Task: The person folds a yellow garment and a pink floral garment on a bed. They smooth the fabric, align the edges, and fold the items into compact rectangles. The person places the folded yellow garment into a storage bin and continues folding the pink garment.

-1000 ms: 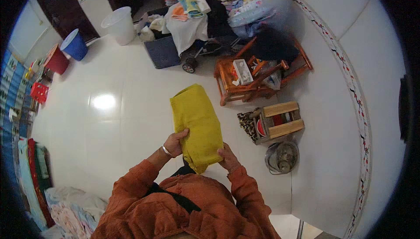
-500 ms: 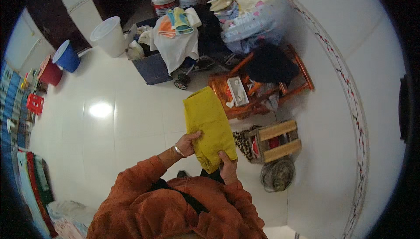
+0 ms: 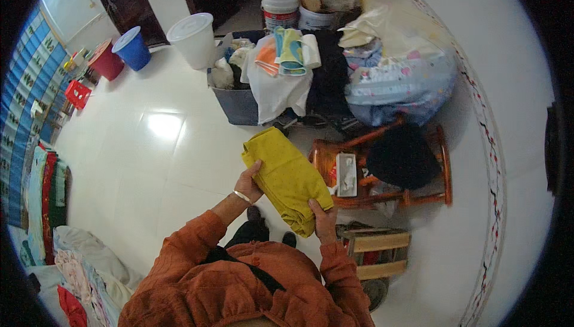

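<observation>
Where its folds stack, yellow cloth (image 3: 287, 177), creased, faintly speckled

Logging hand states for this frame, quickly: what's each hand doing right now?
Left hand: closed on the left edge of the folded yellow cloth.
Right hand: closed on the cloth's lower right edge, thumb on top.

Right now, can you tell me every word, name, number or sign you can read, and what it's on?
None can be read clearly.
White bucket at the back: its label has red and dark marks, too small and blurred to read.
Yellow cloth in the left hand and right hand: tiny dark specks, no writing I can see.
Wall strip: a red and dark pattern, no letters I can make out.
</observation>
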Demonstrator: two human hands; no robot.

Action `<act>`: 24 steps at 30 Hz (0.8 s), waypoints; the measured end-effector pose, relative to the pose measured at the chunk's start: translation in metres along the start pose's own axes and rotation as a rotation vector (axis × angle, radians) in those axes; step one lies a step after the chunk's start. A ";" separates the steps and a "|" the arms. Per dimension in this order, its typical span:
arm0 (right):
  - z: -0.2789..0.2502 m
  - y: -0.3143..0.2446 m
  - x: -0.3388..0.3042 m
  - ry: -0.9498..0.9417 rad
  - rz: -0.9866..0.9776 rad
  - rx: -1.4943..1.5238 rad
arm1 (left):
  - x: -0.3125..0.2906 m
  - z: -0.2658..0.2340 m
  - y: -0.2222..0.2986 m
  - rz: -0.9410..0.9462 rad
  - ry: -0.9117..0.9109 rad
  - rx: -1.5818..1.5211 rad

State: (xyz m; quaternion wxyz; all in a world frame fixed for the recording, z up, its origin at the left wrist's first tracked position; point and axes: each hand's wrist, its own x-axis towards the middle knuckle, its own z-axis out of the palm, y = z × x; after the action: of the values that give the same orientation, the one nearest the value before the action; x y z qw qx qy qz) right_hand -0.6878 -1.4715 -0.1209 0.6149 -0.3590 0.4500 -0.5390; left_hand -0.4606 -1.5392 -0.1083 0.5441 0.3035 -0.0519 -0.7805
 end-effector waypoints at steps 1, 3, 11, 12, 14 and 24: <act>0.006 0.002 0.016 -0.011 0.011 -0.012 | 0.011 -0.007 0.011 0.014 0.035 -0.009; 0.024 0.001 0.044 -0.026 0.040 -0.020 | 0.030 -0.015 0.032 0.039 0.084 -0.016; 0.068 -0.004 0.167 0.006 -0.007 -0.166 | 0.121 -0.013 0.125 0.055 0.000 -0.032; 0.072 -0.003 0.175 0.030 -0.015 -0.180 | 0.130 -0.013 0.135 0.038 0.023 -0.019; 0.085 -0.006 0.196 0.107 0.025 -0.117 | 0.151 -0.011 0.156 0.007 0.070 0.007; 0.116 -0.026 0.316 0.015 0.108 0.087 | 0.262 0.006 0.219 0.124 -0.060 0.105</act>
State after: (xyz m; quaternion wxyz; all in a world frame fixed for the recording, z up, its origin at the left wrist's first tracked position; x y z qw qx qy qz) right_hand -0.5833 -1.7924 -0.1100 0.6549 -0.3031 0.4493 -0.5267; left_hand -0.3435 -1.8592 -0.1229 0.5730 0.3042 -0.1278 -0.7502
